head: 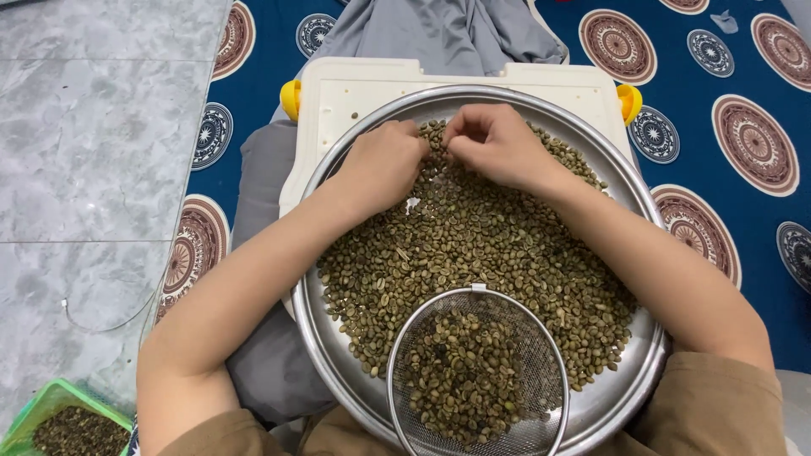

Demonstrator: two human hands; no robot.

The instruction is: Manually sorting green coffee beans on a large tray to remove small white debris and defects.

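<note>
Green coffee beans [473,245] fill the steel tray [338,371] at frame centre. I judge sorting underway: my left hand [384,165] lies curled on the beans, my right hand [494,143] pinches among them, contents hidden. Next calls for a careful lift.

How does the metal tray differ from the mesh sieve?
The tray is solid sheet metal; the sieve is see-through wire mesh. The tray is much wider, and the sieve sits inside it at the near edge. Both hands work in the tray's beans; neither touches the sieve. Both are round, silver and hold greenish beans.
</note>
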